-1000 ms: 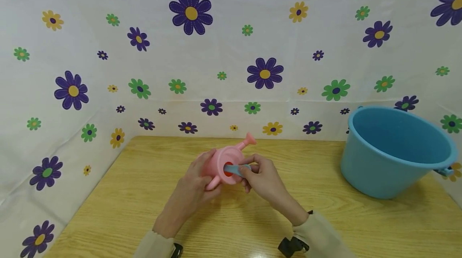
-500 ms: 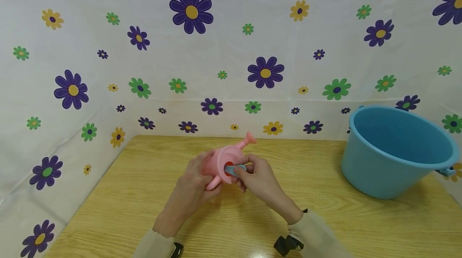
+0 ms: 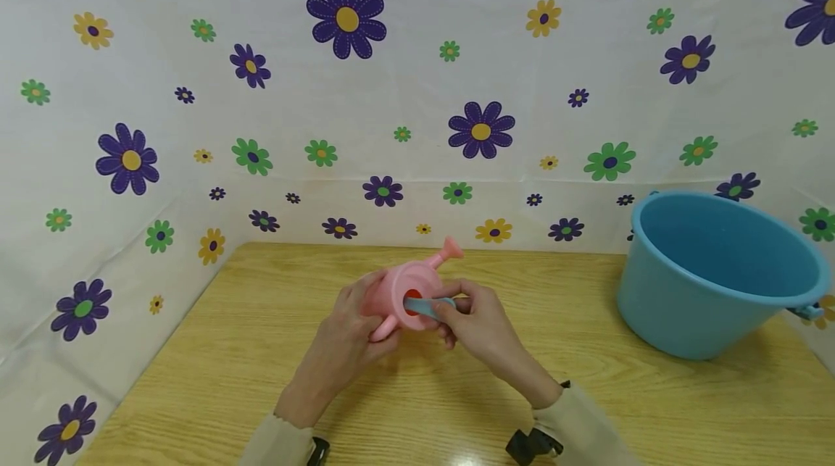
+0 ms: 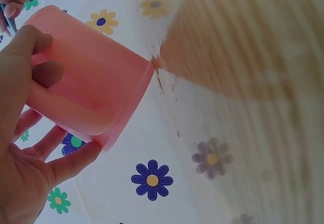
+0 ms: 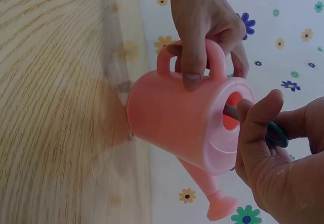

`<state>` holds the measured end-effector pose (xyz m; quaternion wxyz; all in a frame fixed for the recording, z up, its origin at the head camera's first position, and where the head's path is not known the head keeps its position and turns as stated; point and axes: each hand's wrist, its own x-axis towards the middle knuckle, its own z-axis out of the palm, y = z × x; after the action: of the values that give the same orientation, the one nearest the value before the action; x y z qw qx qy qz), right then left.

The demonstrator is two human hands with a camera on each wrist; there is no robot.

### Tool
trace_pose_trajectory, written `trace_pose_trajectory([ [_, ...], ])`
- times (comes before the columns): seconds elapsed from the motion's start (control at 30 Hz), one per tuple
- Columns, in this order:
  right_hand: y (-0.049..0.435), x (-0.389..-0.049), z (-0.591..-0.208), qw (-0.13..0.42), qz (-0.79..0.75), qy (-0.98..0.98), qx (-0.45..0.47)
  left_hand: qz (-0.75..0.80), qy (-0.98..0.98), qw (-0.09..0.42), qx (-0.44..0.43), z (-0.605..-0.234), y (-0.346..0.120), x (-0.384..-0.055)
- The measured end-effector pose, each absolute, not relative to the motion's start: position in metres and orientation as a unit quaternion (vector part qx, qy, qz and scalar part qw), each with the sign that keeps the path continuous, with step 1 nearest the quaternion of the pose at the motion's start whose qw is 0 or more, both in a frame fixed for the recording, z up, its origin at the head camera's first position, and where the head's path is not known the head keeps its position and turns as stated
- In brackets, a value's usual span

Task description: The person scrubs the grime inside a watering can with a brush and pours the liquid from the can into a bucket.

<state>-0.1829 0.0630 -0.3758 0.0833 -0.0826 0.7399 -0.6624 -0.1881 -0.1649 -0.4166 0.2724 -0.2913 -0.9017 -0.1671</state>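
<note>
A pink toy watering can is tilted, its round opening facing me and its spout pointing up to the far right. My left hand grips it from the left, with the thumb over the can's loop handle. In the right wrist view the can's lower edge meets the table. My right hand pinches a light blue tool by its flat, round-ended handle, between thumb and fingers. Its front end passes through the opening and is hidden inside the can, where the interior looks orange-red.
A large blue bucket stands at the right on the wood-grain table. Behind and to the left hangs a white cloth printed with purple, yellow and green flowers.
My right hand moved left toward the opening, sinking the blue tool deeper, then came back right so more of it shows. The left hand and the can have stayed nearly still.
</note>
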Motion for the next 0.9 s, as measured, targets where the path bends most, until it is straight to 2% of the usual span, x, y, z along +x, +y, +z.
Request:
trace_pose_trajectory([
  [0.67, 0.088, -0.183, -0.367, 0.136, -0.706, 0.691, -0.071, -0.181, -0.909, 0.252, -0.278, -0.417, -0.167, -0.185],
  [0.9, 0.091, -0.182, -0.366, 0.136, -0.710, 0.688, -0.064, -0.172, -0.913, 0.243, -0.280, -0.415, -0.167, -0.185],
])
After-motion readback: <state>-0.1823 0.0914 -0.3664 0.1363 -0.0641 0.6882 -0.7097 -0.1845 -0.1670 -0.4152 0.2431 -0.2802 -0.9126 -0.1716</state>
